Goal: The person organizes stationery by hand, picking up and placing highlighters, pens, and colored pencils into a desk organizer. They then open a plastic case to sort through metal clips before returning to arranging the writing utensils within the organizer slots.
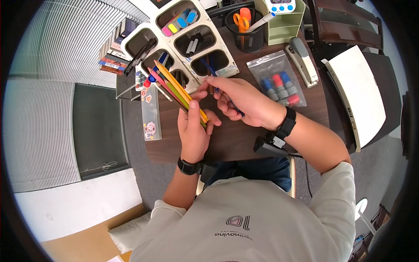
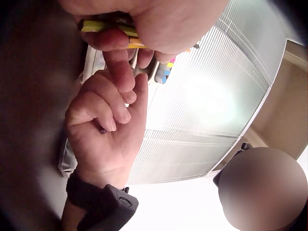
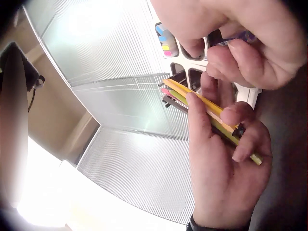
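My left hand (image 1: 193, 136) grips a bundle of colored pencils (image 1: 178, 89), yellow, green, pink and dark ones, slanting up toward the organizer. In the right wrist view the thumb lies along the pencils (image 3: 216, 111) and the fingers curl round their lower ends. My right hand (image 1: 251, 99), close beside the left, holds a dark blue pencil (image 1: 211, 67) with its fingers curled. Its tip points at the lowest right compartment of the white organizer (image 1: 227, 72). From the left wrist view, the dark end of this pencil (image 2: 102, 130) shows below the curled fingers.
Highlighters (image 1: 179, 24) and markers (image 1: 192, 46) stand in the organizer. To the right lie a zip bag of markers (image 1: 281, 85) and a stapler (image 1: 302, 63). Behind are a mesh pen cup (image 1: 244, 37) and a green holder (image 1: 281, 28). A stickered clear case (image 1: 151, 115) lies left.
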`<state>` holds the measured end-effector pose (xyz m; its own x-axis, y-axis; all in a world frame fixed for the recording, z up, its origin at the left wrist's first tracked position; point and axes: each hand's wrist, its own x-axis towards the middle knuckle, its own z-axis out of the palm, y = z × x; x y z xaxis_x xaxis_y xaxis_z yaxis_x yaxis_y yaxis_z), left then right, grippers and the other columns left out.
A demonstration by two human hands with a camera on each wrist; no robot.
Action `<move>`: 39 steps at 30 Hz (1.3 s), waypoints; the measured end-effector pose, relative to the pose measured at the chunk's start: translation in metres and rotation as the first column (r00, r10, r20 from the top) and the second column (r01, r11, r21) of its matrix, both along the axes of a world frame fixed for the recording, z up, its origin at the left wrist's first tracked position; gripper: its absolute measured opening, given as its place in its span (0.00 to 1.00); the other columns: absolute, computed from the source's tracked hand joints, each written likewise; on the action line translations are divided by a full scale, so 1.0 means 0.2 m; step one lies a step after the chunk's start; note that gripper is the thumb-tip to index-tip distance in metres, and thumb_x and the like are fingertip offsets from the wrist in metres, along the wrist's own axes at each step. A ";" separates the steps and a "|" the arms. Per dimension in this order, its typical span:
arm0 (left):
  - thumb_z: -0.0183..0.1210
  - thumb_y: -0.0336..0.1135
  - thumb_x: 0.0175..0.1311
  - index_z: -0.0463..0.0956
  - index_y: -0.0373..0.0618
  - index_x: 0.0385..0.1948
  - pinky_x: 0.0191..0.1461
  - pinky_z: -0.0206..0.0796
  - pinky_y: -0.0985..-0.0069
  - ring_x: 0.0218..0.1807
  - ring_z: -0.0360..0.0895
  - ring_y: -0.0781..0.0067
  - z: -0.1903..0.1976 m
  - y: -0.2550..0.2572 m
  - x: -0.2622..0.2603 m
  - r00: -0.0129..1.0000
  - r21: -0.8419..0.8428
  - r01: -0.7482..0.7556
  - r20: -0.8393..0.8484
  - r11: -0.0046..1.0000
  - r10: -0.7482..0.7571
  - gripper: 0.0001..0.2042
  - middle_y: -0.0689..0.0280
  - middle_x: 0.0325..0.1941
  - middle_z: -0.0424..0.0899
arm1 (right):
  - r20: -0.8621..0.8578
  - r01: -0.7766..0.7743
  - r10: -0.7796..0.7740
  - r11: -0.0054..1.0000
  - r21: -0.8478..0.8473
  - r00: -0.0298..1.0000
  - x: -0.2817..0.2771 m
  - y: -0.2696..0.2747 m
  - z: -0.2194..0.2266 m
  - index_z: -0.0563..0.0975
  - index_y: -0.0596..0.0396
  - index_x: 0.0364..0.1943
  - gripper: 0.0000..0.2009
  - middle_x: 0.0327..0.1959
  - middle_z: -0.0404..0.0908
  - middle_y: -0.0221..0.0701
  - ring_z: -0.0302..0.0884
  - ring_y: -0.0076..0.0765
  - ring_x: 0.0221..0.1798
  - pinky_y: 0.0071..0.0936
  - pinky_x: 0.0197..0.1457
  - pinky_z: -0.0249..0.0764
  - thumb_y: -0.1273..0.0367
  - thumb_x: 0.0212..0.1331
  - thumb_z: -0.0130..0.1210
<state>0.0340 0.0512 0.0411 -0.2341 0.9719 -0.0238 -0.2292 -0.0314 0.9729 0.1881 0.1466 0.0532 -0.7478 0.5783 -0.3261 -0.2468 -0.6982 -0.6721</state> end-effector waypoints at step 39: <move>0.42 0.44 0.85 0.73 0.43 0.53 0.19 0.56 0.84 0.20 0.74 0.80 -0.09 -0.26 -0.20 0.994 -0.079 0.019 0.113 0.997 -0.010 0.15 0.63 0.34 0.83 | 0.352 -0.268 -0.460 0.239 0.933 0.815 0.05 0.03 0.05 0.73 0.60 0.65 0.28 0.49 0.77 0.43 0.81 0.44 0.39 0.36 0.44 0.79 0.74 0.58 0.63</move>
<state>-0.0062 -0.0003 0.0230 -0.2116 0.9690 -0.1272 -0.3367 0.0499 0.9403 0.1987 0.1522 0.0632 -0.5977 0.7607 0.2532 0.3309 0.5217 -0.7863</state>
